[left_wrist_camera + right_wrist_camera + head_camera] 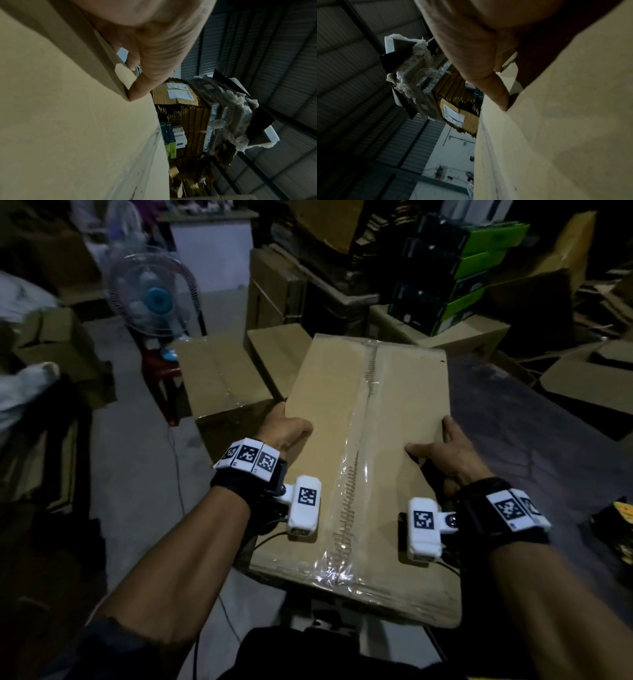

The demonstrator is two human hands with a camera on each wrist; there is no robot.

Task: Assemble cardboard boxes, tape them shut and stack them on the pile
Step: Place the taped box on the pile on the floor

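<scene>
Underfoot, grey concrete floor point(137, 508), dim storeroom — left hand point(286, 428) and right hand point(445, 455) grip the taped box point(370, 440) by its sides; fingers underneath hidden.

The box point(370, 460) hides most fingers of both hands.

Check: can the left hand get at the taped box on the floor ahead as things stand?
Probably not yet: the left hand grips one side of the carried box, the right hand the other. The floor box lies unobstructed just beyond.
</scene>
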